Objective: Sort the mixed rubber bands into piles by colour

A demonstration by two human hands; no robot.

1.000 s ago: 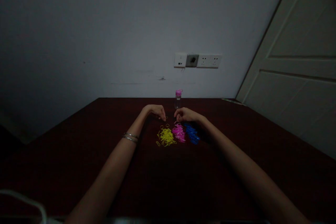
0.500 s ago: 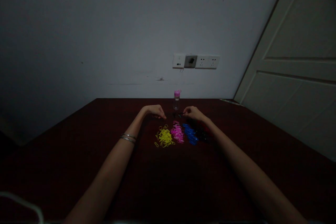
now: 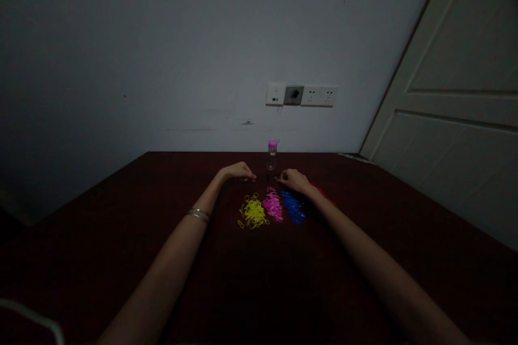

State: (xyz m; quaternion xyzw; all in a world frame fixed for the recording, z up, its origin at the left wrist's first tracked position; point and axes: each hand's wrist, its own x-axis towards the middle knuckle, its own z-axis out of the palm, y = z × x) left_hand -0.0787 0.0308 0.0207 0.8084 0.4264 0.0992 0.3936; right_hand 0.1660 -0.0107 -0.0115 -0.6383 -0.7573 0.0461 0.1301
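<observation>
My left hand [image 3: 242,171] rests on the dark table as a loose fist, beyond the yellow pile, with no object showing in its fingers. My right hand [image 3: 294,180] is in a pinch just in front of the bottle, its fingertips at a small dark piece that is too dim to name. Nearer me lie piles of small looped pieces like paper clips: yellow [image 3: 253,212], pink [image 3: 273,206] and blue [image 3: 293,207]. Some red pieces [image 3: 324,194] show beyond my right forearm, which hides part of that area.
A clear bottle [image 3: 271,160] with a pink lid stands behind the piles. The pale wall [image 3: 194,64] with sockets [image 3: 319,95] closes off the back of the table [image 3: 259,280]. A panelled door [image 3: 457,102] is at the right. A pale cord [image 3: 32,314] curves at the lower left.
My right hand has moved slightly left and nearer me, down toward the table. Red pieces now show beyond my forearm, while the black ones are covered. My left hand has barely moved.
</observation>
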